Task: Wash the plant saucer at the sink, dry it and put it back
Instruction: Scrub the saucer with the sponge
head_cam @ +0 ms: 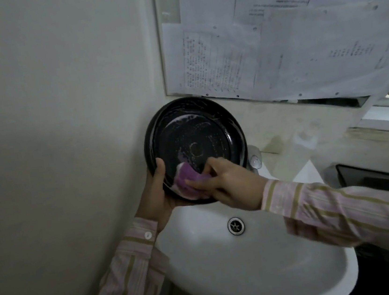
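Scrubbing is the step in hand: the washing stage, with drying and replacement not yet begun. The left hand [156, 196] has its grip closed on the lower left rim of the black plant saucer [193, 135], thumb hooked over the inner edge and palm cupped beneath, holding the saucer tilted up on edge, inner face toward the camera, above the white sink [264, 268]. The right hand [227, 182] has its grip closed on a purple sponge [188, 181], fingers folded round it and pressing it against the saucer's inner face just beside the left thumb, at the lowest part of the dish. Above that contact the saucer's floor shows specks and pale suds or residue, with a light smear near the top of the inner ring; that upper area appears not fully cleaned, in my judgement. The tap [255, 158] sits behind the saucer's lower right rim; whether water is running cannot be told. The drain [236, 225] lies open below both hands. The next move calls for carrying the sponge up and round from the grip toward the far rim, or turning the saucer within the left grip, then rinsing under the tap. The wet rim held at one point only is a slip risk.
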